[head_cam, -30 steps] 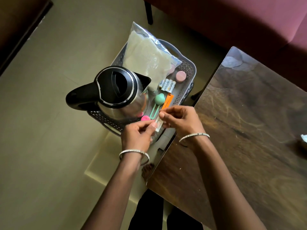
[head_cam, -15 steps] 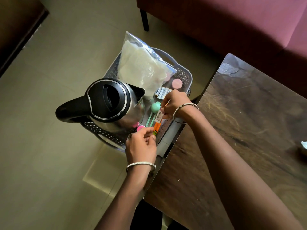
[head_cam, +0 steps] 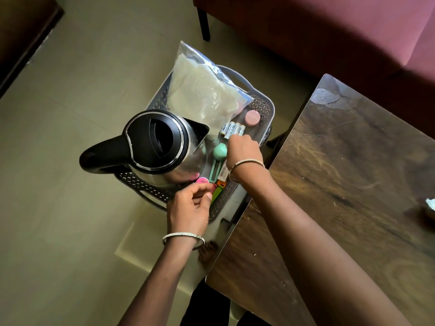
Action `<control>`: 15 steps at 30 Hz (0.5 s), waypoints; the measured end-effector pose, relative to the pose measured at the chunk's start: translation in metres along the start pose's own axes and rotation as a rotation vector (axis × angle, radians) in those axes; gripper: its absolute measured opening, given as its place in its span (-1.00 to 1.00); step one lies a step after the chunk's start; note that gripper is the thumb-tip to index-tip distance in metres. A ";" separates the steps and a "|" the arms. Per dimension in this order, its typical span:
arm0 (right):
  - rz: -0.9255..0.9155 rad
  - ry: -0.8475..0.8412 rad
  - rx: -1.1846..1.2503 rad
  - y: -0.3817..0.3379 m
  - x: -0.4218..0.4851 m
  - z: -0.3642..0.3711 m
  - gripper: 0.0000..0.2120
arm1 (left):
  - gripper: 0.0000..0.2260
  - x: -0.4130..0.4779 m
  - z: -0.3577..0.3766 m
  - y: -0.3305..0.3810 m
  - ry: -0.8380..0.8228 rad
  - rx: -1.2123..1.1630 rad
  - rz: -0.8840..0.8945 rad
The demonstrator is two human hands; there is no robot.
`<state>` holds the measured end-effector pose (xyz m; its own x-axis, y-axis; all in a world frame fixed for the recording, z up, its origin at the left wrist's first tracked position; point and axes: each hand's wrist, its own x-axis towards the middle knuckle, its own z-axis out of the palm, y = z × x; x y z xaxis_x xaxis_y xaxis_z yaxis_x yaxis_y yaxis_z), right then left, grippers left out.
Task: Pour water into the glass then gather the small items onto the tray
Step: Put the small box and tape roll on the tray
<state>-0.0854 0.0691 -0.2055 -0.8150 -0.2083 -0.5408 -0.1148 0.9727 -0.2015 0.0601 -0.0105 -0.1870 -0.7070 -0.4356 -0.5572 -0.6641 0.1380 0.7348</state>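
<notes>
A grey perforated tray (head_cam: 266, 107) sits low beside the table. On it stand a steel kettle with a black lid (head_cam: 160, 147) and a clear plastic bag (head_cam: 202, 95). Small items lie along its right side: batteries (head_cam: 231, 131), a pale pink disc (head_cam: 252, 118), a teal ball (head_cam: 220, 151), a teal clip (head_cam: 213, 170), an orange-and-white tube (head_cam: 222, 174) and a bright pink cap (head_cam: 202, 180). My right hand (head_cam: 243, 150) hovers knuckles-up at the batteries, fingertips hidden. My left hand (head_cam: 190, 208) pinches the near end of a green and pink pen (head_cam: 215, 194). No glass is in view.
A dark wooden table (head_cam: 353, 184) fills the right side, its corner close to the tray. A maroon sofa (head_cam: 329, 31) stands behind it. Something white (head_cam: 430, 204) shows at the table's right edge. Tiled floor (head_cam: 70, 208) lies to the left.
My right hand has let go of the orange-and-white tube, which now lies on the tray, and has moved farther up to the batteries. My left hand stays at the tray's near end.
</notes>
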 end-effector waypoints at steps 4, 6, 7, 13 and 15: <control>-0.035 0.090 -0.008 -0.002 -0.016 0.001 -0.77 | -0.79 -0.006 0.001 0.001 0.011 -0.026 0.010; -0.036 0.151 0.017 0.002 -0.023 0.001 -0.80 | -0.76 -0.011 -0.001 0.001 0.038 -0.034 0.027; -0.046 0.189 0.023 0.004 -0.028 0.001 -0.80 | -0.76 -0.012 -0.001 0.000 0.050 -0.047 0.034; -0.235 0.475 0.324 0.043 -0.102 0.014 -0.86 | -0.83 -0.040 0.015 0.004 0.113 -0.040 0.045; -0.220 0.520 0.379 0.063 -0.126 0.023 -0.90 | -0.84 -0.054 0.026 0.006 0.136 0.043 0.095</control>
<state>0.0237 0.1539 -0.1688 -0.9733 -0.2291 -0.0105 -0.1798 0.7905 -0.5855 0.0883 0.0375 -0.1627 -0.7296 -0.5349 -0.4261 -0.6077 0.2214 0.7627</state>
